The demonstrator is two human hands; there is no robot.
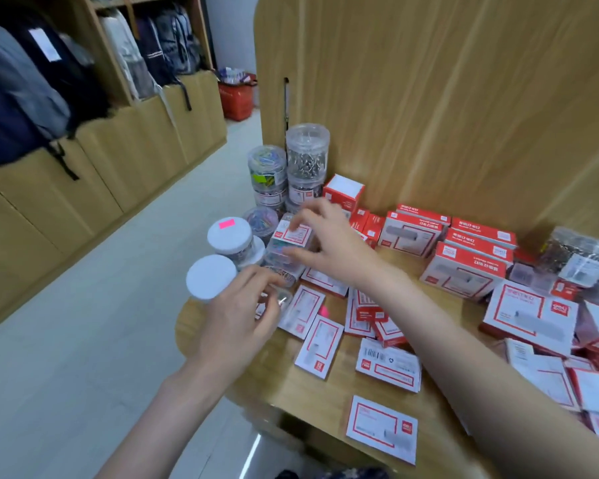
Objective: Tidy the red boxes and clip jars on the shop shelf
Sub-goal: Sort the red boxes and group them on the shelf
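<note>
My two bare hands work at the rounded corner of a light wooden shop shelf (440,430) backed by a tall panel of the same wood (446,98). The floor (94,305) to my left is pale and glossy. Across the aisle, wooden cabinets (94,174) carry backpacks (25,95) in grey and navy, and a red shopping basket (237,98) stands at the far end.

Red boxes (464,271) with white faces lie scattered flat over the shelf and stacked toward the back panel; their print is too blurred to read, though one (388,369) near the middle shows a barcode. Clip jars (306,157) of clear plastic stand stacked in the back left corner, holding silver and coloured clips. Two white-lidded jars (229,238) stand at the shelf's left edge, the farther one bearing a pink sticker (226,223).

My right hand (329,240) grasps a clear box of coloured clips (287,247) with a red-and-white label, fingers over its top and thumb on its near side. My left hand (242,312) hovers just below with fingers loosely curled over a small clear box (279,299); I cannot tell whether it grips it.
</note>
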